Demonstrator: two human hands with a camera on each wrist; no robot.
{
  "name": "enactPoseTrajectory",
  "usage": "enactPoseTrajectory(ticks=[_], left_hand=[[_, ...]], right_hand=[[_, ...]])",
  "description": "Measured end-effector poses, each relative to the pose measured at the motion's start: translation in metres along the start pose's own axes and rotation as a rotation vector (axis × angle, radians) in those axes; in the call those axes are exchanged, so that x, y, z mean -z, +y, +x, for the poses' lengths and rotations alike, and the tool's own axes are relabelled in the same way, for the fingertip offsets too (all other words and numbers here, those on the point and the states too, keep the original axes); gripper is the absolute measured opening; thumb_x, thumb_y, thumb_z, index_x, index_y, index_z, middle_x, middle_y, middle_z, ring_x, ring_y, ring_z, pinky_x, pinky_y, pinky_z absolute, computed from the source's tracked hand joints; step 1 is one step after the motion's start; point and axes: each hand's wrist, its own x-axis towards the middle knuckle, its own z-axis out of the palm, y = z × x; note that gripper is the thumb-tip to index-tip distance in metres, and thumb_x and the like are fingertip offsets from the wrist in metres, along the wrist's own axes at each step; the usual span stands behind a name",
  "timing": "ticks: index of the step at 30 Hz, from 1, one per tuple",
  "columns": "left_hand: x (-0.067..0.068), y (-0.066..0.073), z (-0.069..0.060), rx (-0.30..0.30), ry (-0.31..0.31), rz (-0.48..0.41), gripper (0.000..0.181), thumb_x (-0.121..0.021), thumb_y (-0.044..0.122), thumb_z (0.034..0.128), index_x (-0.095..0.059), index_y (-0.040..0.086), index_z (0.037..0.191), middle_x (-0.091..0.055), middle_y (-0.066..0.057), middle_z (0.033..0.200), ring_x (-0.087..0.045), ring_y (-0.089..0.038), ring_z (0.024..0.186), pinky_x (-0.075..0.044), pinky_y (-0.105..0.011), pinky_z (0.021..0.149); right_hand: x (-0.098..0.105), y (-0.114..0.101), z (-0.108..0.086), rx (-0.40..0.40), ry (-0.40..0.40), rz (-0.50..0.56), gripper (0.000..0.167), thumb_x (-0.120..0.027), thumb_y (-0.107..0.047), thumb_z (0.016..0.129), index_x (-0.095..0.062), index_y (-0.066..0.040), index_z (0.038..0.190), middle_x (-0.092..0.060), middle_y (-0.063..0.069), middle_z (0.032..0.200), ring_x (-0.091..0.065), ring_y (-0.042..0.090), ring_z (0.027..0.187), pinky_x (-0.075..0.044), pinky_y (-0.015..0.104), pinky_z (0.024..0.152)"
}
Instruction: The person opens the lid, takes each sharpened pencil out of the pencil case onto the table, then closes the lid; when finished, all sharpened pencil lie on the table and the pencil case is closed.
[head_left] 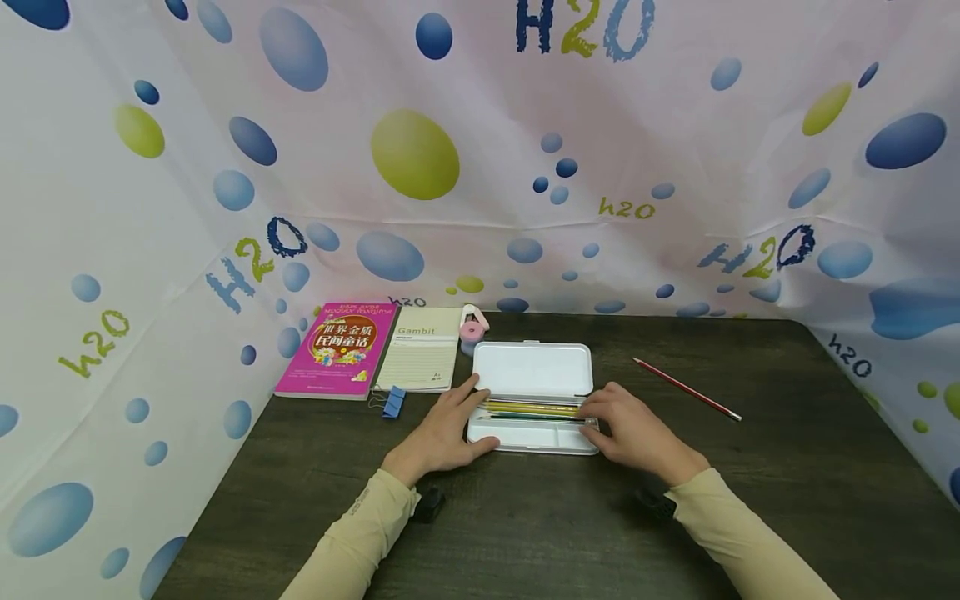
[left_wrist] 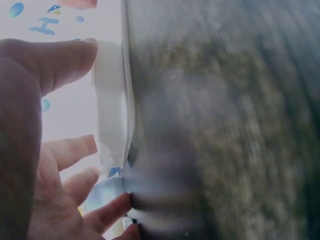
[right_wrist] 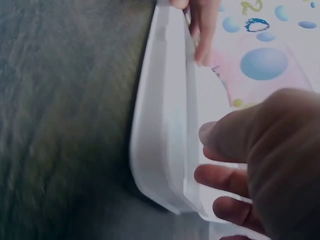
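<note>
A white pencil case lies with its lid folded back on the dark table. Several pencils, yellow and dark green, lie lengthwise in its tray. My left hand rests at the left end, thumb on the front rim and fingertips by the pencils' left ends. In the left wrist view its fingers are spread beside the white case wall. My right hand is at the opposite end, bent fingertips over the pencils' right ends. The right wrist view shows its thumb and fingers apart above the case, nothing visible between them.
A red pencil lies on the table to the right. At the back left are a pink book, a cream notebook, a blue binder clip and a small pink-and-white object. A printed sheet stands behind the table.
</note>
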Motion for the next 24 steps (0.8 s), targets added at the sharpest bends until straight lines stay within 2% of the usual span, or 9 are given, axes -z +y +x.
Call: enactPoseTrajectory(ticks=[5, 9, 14, 24], left_hand=[[-0.001, -0.001, 0.000, -0.001, 0.001, 0.007, 0.081, -0.067, 0.054, 0.0893, -0.040, 0.013, 0.153, -0.018, -0.008, 0.165, -0.025, -0.040, 0.146, -0.025, -0.054, 0.116], [-0.001, -0.001, 0.000, 0.008, -0.002, 0.009, 0.081, -0.067, 0.055, 0.0891, -0.039, 0.014, 0.154, -0.017, -0.006, 0.165, -0.024, -0.040, 0.146, -0.026, -0.054, 0.116], [-0.002, -0.002, 0.000, -0.009, 0.003, 0.018, 0.080, -0.065, 0.054, 0.0904, -0.039, 0.012, 0.153, -0.018, -0.008, 0.165, -0.024, -0.041, 0.146, -0.025, -0.054, 0.116], [-0.002, -0.002, 0.000, -0.002, -0.003, 0.019, 0.080, -0.065, 0.054, 0.0904, -0.039, 0.012, 0.153, -0.018, -0.007, 0.165, -0.025, -0.039, 0.146, -0.025, -0.053, 0.116]], right_hand=[[-0.009, -0.001, 0.003, -0.009, -0.019, -0.028, 0.020, -0.080, -0.016, 0.084, -0.077, -0.008, 0.102, -0.069, 0.003, 0.102, -0.056, 0.020, 0.093, -0.051, 0.041, 0.079], [-0.014, 0.000, 0.004, -0.025, 0.009, -0.074, 0.021, -0.080, -0.015, 0.083, -0.077, -0.007, 0.102, -0.067, 0.003, 0.098, -0.054, 0.020, 0.088, -0.049, 0.039, 0.074], [-0.017, -0.001, 0.006, -0.016, 0.033, -0.158, 0.020, -0.079, -0.014, 0.083, -0.078, -0.004, 0.100, -0.063, 0.004, 0.092, -0.050, 0.019, 0.081, -0.045, 0.036, 0.069], [-0.018, 0.000, 0.009, -0.049, 0.003, -0.086, 0.011, -0.080, -0.009, 0.084, -0.080, -0.009, 0.095, -0.063, -0.002, 0.088, -0.049, 0.014, 0.081, -0.046, 0.032, 0.068]])
